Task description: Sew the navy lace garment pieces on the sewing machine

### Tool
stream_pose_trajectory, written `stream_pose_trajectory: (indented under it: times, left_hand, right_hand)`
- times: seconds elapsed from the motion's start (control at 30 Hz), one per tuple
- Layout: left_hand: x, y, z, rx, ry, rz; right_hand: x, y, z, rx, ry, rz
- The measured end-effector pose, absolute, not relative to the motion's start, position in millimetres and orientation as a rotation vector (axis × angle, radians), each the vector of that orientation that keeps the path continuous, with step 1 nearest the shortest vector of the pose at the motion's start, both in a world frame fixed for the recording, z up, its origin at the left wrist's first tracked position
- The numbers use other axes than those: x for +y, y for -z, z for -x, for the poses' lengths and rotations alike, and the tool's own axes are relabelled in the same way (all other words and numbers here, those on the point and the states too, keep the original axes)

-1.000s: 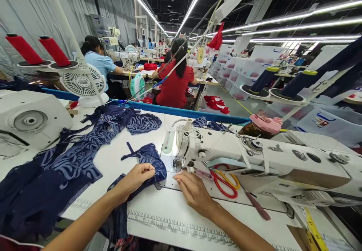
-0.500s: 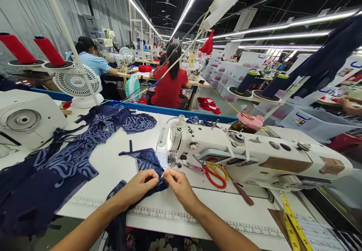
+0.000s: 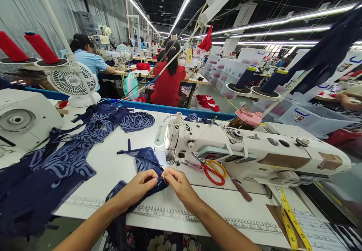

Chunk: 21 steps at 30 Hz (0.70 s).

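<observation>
Both hands meet over a navy patterned garment piece (image 3: 147,161) in front of the sewing machine (image 3: 220,137). My left hand (image 3: 141,186) pinches the fabric between thumb and fingers. Close beside it, my right hand (image 3: 178,182) pinches the same piece near its edge. The fingertips nearly touch, and the bit of cloth between them is mostly hidden. Part of the garment hangs over the table's front edge below my left forearm. The machine's needle area stands just beyond my fingers, with no fabric under it that I can make out.
Navy garment pieces (image 3: 68,156) are heaped at the left. Red and yellow scissors (image 3: 214,171) and a dark-handled tool (image 3: 241,190) lie by the machine. A yellow tape measure (image 3: 291,220) is at the right. A white fan (image 3: 72,79) stands behind; two people sit further off.
The camera view has shifted slightly. Both hands keep their pinch on the fabric, with hardly any movement between them.
</observation>
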<state>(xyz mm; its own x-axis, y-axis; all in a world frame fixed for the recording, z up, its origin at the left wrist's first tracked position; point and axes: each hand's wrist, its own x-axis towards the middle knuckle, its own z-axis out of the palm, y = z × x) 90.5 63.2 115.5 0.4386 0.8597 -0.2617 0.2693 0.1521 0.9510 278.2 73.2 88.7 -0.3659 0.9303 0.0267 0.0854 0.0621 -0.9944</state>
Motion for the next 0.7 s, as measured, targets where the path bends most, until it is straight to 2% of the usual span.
stream_pose_trajectory:
  times: [0.7]
  left_hand:
    - [59, -106, -91, 1.152, -0.709, -1.721]
  right_hand:
    - [66, -95, -281, -1.588, -1.362, 1.073]
